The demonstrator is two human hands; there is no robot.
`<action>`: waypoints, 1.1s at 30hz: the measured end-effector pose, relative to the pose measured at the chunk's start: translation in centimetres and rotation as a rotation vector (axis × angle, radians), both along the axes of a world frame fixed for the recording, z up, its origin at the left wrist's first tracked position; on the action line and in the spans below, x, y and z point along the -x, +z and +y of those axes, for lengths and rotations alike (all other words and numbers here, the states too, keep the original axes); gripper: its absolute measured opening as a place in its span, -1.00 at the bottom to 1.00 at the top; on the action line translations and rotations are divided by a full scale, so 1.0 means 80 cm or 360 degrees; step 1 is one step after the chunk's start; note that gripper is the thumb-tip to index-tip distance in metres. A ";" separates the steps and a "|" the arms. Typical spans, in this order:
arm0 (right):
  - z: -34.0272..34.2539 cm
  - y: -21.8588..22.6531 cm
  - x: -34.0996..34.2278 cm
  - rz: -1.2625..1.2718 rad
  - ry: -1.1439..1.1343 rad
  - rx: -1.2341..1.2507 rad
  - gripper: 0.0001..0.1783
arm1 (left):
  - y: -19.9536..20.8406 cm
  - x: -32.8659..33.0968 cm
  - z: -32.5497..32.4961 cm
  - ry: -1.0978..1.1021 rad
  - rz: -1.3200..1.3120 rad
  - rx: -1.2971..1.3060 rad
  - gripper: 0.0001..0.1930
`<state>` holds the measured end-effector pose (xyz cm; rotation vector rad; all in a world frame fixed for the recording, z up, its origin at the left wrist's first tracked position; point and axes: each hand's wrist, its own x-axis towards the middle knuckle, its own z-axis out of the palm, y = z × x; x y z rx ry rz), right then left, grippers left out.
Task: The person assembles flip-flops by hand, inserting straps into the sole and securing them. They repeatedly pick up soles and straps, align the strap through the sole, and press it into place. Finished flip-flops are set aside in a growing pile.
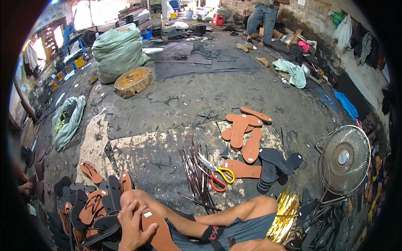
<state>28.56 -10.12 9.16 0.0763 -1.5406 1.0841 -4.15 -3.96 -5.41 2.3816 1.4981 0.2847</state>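
My left hand (135, 224) grips a brown sandal sole (161, 232) over my lap, its thumb lying on the sole's face. At the lower edge, my right hand (255, 245) is partly cut off and its fingers are mostly hidden; a small dark tip (231, 241) shows beside it. In front of my crossed legs lie scissors (212, 168) with one red and one yellow handle. They rest against a bundle of thin dark brown strips (192, 173). Beyond are loose brown soles (239, 130) and black soles (271, 169). Gold strips (284, 217) lie by my right knee.
Sandals (93, 206) with dark straps crowd my left side. A standing fan (344, 158) is at the right, with black soles (322, 228) heaped below it. Farther off are a round wooden block (133, 81), a stuffed green sack (117, 52), dark sheets (197, 62) and a standing person (264, 21).
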 end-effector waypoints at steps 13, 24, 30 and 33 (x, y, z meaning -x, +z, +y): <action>-0.003 -0.033 0.051 -0.0850 -0.0966 0.0755 -0.85 | 0.063 -0.060 0.007 0.0554 -0.1602 0.0932 -0.65; 0.027 -0.099 0.072 -0.1332 -0.1727 0.0368 -0.82 | 0.086 -0.103 0.016 0.0064 -0.1196 0.0443 -0.65; 0.029 -0.102 0.082 -0.1311 -0.1762 0.0320 -0.81 | 0.074 -0.113 0.012 0.0052 -0.1246 0.0192 -0.61; 0.039 -0.114 0.081 -0.1301 -0.1871 0.0279 -0.83 | 0.071 -0.116 0.009 -0.0108 -0.1198 0.0106 -0.52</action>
